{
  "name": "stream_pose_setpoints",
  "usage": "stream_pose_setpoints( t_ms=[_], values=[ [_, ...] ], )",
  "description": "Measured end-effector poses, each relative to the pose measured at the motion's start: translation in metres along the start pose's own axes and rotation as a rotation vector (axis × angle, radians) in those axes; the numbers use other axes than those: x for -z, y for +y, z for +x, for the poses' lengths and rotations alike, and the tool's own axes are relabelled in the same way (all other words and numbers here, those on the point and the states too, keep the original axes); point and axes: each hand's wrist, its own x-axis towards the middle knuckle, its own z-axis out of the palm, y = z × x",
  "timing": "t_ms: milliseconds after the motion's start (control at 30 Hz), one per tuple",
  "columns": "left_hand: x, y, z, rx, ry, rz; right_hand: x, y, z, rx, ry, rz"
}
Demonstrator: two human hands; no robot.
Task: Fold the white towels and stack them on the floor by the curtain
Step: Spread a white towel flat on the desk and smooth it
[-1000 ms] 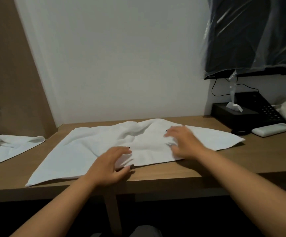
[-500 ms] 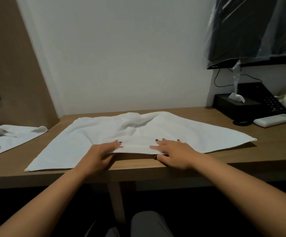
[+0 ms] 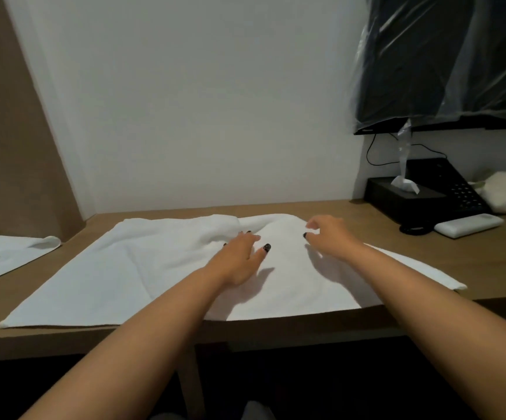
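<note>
Head view shows the desk (image 3: 427,268) with the white towel (image 3: 109,277) spread flat, long axis left to right. Both hands are over its far middle, near the rumpled edge. Left hand (image 3: 239,256) lies open on the cloth; right hand (image 3: 327,234) hovers, fingers loosely curled, holding nothing. No writing is readable.

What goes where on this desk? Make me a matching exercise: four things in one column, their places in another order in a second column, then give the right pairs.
Things:
1. towel
2. tissue box
3. remote
4. second towel

Places:
A. at the far left edge of the view
B. spread across the middle of the desk, under both hands
C. against the wall, below the plastic-wrapped screen
D. lying in front of the black phone

Pairs: 1-B, 2-C, 3-D, 4-A
</note>
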Motion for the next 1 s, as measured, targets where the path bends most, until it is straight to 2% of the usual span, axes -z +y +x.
stream_pose_setpoints(
  t_ms=[100,200,233,400,433,500,567,600,633,700,767,800,867,933,1000],
  values=[
    [-0.024,0.002,0.016,-0.016,0.085,0.109,-0.006,0.033,0.023,-0.086,0.014,-0.089],
    [-0.033,-0.006,0.016,-0.027,0.375,-0.015,-0.01,0.046,0.041,-0.106,-0.066,-0.046],
    [-0.033,-0.007,0.016,-0.029,0.412,-0.03,-0.011,0.047,0.044,-0.124,-0.086,-0.003],
    [-0.036,-0.01,0.018,0.046,0.277,-0.001,-0.01,0.04,0.05,-0.196,-0.141,0.22],
    [-0.036,-0.01,0.018,0.047,0.256,-0.009,-0.008,0.036,0.05,-0.156,-0.12,0.197],
    [-0.036,-0.012,0.018,0.035,0.236,-0.043,-0.004,0.02,0.044,-0.01,0.045,0.067],
    [-0.036,-0.014,0.018,0.024,0.259,-0.101,-0.007,0.001,0.026,0.212,0.209,-0.054],
    [-0.037,-0.014,0.017,0.01,0.284,-0.127,-0.011,-0.007,0.014,0.328,0.196,-0.066],
    [-0.036,-0.014,0.017,-0.016,0.307,-0.139,-0.013,-0.017,-0.001,0.421,0.1,-0.087],
    [-0.035,-0.013,0.017,-0.085,0.327,-0.121,-0.013,-0.027,-0.026,0.5,-0.2,-0.144],
    [-0.033,-0.013,0.017,-0.092,0.304,-0.066,-0.009,-0.03,-0.032,0.42,-0.358,-0.036],
    [-0.033,-0.013,0.017,-0.068,0.283,-0.05,-0.007,-0.03,-0.029,0.357,-0.346,0.067],
    [-0.034,-0.015,0.018,-0.037,0.277,-0.021,-0.004,-0.028,-0.015,0.236,-0.152,0.197],
    [-0.035,-0.015,0.018,-0.034,0.316,0.01,-0.003,-0.022,0.001,0.136,0.021,0.099],
    [-0.034,-0.015,0.017,-0.025,0.356,-0.006,-0.004,-0.017,0.01,0.021,-0.077,0.039]
  ],
)
